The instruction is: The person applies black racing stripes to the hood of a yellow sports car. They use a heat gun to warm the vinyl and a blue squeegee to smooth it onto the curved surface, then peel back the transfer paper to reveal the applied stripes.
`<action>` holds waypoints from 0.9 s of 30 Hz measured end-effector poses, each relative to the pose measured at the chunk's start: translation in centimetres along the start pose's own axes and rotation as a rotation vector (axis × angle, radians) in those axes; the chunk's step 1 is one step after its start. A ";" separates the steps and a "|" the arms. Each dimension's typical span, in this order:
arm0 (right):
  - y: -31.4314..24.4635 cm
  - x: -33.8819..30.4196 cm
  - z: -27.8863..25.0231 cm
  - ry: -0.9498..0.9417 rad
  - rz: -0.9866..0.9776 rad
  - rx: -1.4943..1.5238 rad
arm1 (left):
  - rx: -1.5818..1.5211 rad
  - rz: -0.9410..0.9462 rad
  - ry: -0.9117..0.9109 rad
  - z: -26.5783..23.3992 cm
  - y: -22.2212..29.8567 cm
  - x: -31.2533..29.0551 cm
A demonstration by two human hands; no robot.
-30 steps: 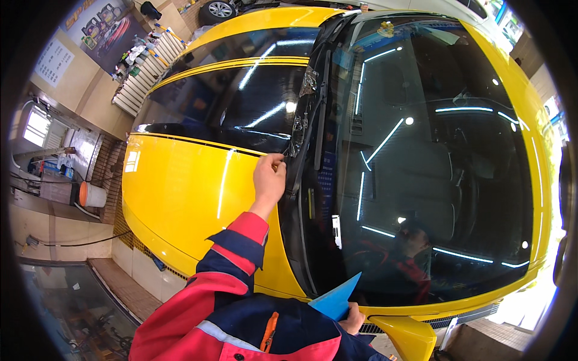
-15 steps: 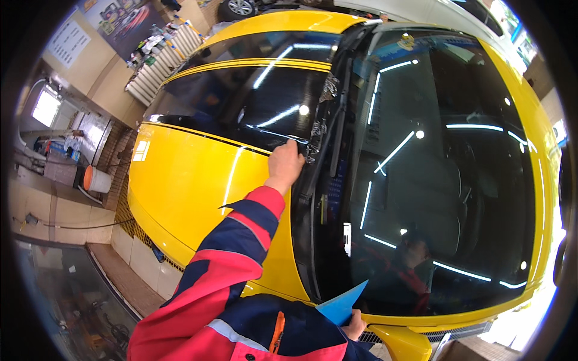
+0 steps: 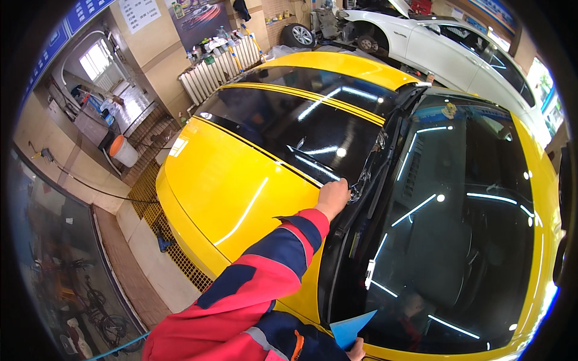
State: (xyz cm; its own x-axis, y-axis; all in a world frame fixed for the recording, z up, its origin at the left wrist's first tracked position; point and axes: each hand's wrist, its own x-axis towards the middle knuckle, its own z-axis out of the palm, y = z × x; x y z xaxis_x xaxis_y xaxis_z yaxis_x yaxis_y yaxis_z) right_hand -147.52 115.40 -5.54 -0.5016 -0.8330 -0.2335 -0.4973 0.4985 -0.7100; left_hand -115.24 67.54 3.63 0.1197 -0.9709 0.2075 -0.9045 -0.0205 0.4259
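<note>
A yellow car's hood (image 3: 223, 186) lies before me, with a wide glossy black film stripe (image 3: 283, 129) edged by thin yellow lines. My left hand (image 3: 334, 195) is closed at the stripe's near rear corner, fingers pinched on the black film's edge. Crinkled loose film (image 3: 363, 174) runs along the hood's rear edge beside it. Low in the picture, close to my body, my right hand (image 3: 356, 350) grips a flat blue scraper (image 3: 351, 328) with a pointed corner. Its fingers are partly out of the picture.
The dark windshield (image 3: 463, 240) lies right of my arm, with wipers along its base. A white car (image 3: 433, 51) stands behind, near a loose wheel (image 3: 299, 35). Bottles stand on a radiator (image 3: 220, 71). A white bucket (image 3: 123, 150) and a floor grating (image 3: 183, 262) are at left.
My view has swung, so the car sits lower and further right in the picture and more of the white car shows. Both hands keep their holds on the film and scraper.
</note>
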 end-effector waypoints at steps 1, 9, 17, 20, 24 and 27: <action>1.1 0.3 0.2 -0.003 0.026 -0.001 | 0.028 0.026 0.024 0.7 -0.2 0.1; 3.2 1.8 0.8 -0.056 0.025 0.084 | -0.034 0.025 0.011 0.9 -0.7 -0.2; -7.0 -0.2 -2.0 -0.021 -0.381 -0.095 | -0.311 0.174 0.144 -2.1 0.3 -13.0; -9.9 -1.1 -3.1 -0.063 -0.375 -0.123 | -0.531 0.143 0.002 -3.4 0.4 -22.0; -11.1 -1.6 -3.4 -0.069 -0.365 -0.087 | -0.556 0.089 -0.079 -6.6 -0.1 -32.3; -11.0 -1.6 -3.5 -0.078 -0.412 -0.061 | -0.454 0.073 -0.089 -8.4 -1.3 -35.9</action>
State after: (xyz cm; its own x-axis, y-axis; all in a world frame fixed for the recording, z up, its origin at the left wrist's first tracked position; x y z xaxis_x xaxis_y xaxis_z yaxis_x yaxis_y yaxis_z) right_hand -143.69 112.06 4.95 -0.1986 -0.9800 0.0106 -0.6873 0.1315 -0.7144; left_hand -114.92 104.40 2.99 0.0091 -0.9830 0.1833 -0.6360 0.1357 0.7597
